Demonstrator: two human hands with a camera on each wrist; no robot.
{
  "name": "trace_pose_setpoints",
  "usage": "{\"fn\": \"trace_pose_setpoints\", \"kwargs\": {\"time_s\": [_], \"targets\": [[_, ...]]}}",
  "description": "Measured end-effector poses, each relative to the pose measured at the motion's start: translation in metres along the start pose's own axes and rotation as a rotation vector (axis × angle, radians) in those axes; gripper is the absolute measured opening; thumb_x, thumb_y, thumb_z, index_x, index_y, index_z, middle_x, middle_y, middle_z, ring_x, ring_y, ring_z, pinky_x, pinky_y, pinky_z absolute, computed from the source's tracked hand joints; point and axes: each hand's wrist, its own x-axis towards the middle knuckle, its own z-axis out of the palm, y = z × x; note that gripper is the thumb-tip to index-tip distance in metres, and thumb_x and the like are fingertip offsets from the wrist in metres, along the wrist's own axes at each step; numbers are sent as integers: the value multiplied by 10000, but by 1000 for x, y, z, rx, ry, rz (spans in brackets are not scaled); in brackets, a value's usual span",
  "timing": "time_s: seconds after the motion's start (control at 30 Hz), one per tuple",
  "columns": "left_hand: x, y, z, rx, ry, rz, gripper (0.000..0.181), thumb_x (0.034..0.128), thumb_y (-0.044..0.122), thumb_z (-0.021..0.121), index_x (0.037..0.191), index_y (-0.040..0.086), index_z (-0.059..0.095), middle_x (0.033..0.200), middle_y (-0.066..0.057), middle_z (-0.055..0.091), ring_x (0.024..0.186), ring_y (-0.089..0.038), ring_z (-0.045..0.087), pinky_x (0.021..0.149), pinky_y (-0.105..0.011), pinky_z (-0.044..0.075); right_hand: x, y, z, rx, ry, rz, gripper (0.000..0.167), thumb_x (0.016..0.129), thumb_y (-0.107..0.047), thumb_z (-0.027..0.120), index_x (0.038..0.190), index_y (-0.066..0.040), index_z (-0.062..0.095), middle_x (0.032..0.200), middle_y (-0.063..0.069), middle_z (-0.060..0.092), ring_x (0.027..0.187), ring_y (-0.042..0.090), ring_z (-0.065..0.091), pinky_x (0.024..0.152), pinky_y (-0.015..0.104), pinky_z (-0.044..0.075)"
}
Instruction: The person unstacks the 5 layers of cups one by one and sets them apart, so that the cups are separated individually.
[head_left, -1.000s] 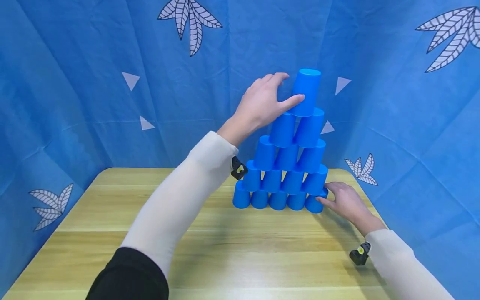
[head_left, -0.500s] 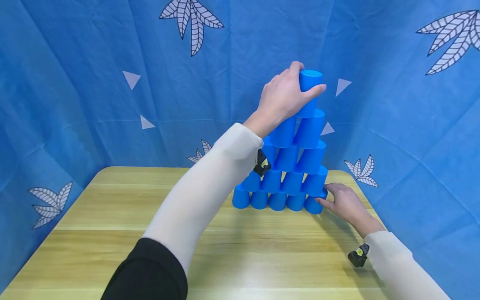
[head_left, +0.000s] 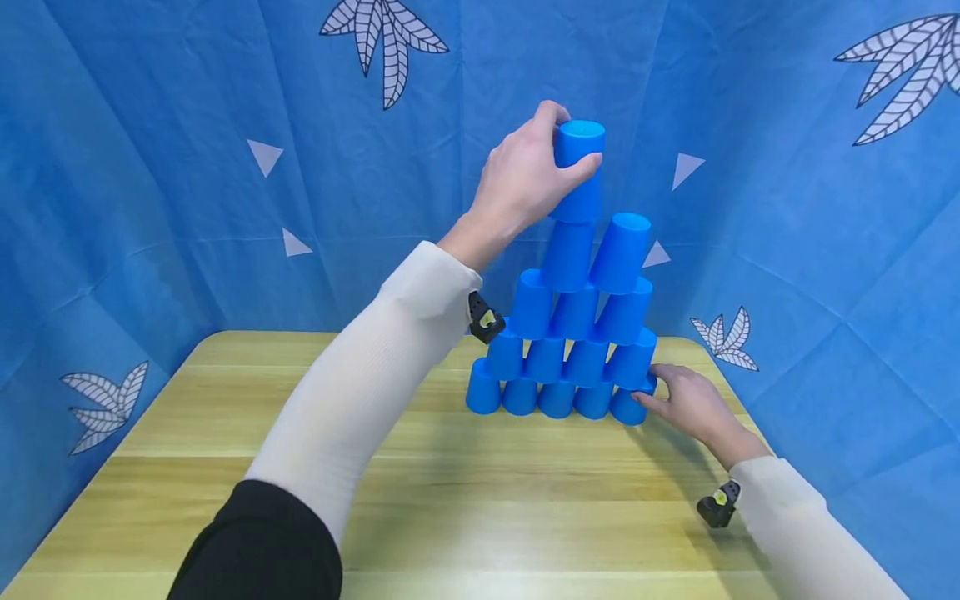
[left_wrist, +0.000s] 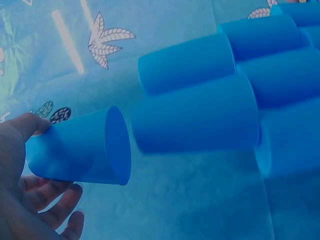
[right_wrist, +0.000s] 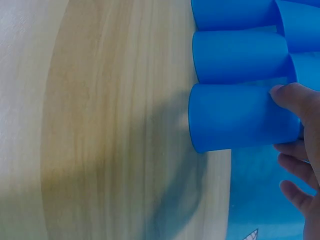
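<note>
My left hand (head_left: 522, 177) grips an upside-down blue cup (head_left: 577, 187) over the left cup (head_left: 567, 257) of the upper row. In the left wrist view the held cup (left_wrist: 80, 148) hangs off the stack with a gap between its rim and the nearest cup (left_wrist: 197, 117). Rows of upside-down cups form a stepped stack, its top row holding two. Down at the bottom right, my right hand (head_left: 693, 406) has thumb and fingers around the end cup (head_left: 627, 406); the right wrist view shows the thumb on that cup (right_wrist: 240, 117) near its narrow end.
The stack stands toward the back right of a wooden table (head_left: 300, 433). A blue cloth (head_left: 172, 167) with leaf and triangle prints hangs behind and beside it. My left sleeve (head_left: 367, 367) crosses above the table left of the stack.
My left hand closed around the top cup, then lifted it slightly and moved it left, off its middle spot on the two cups below. The right hand has stayed at the bottom end cup.
</note>
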Motion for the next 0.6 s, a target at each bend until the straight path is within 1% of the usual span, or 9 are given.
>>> {"fn": "trace_pose_setpoints", "kwargs": {"time_s": [0.1, 0.3, 0.47, 0.6], "targets": [[-5, -8, -10, 15, 19, -9, 666, 911, 541, 590, 1462, 239, 368, 1418, 69, 507, 1224, -116, 545, 958, -311, 483, 1, -1, -3, 20, -24, 14, 503, 900, -311, 707, 1219, 64, 601, 1134, 244, 659, 1048, 452, 614, 875, 602, 474], [-28, -14, -28, 72, 42, -37, 682, 917, 539, 576, 1500, 255, 362, 1462, 56, 467, 1280, -152, 504, 985, -351, 466, -6, 1, -9, 56, -64, 2, 555, 916, -347, 686, 1276, 58, 565, 1191, 252, 634, 1096, 465, 588, 897, 615, 457], [-51, -20, -34, 162, 53, -61, 666, 920, 540, 563, 1496, 255, 385, 1465, 53, 465, 1283, -172, 502, 979, -370, 472, -13, 4, -10, 73, -79, -13, 572, 923, -363, 676, 1295, 54, 559, 1218, 256, 623, 1124, 469, 575, 919, 617, 444], [-72, -27, -36, 199, 48, -88, 655, 922, 515, 586, 1480, 223, 405, 1440, 12, 492, 1257, -201, 522, 963, -399, 486, -18, 5, -13, 86, -70, -40, 546, 913, -351, 692, 1263, 54, 581, 1189, 249, 638, 1101, 462, 588, 903, 609, 457]]}}
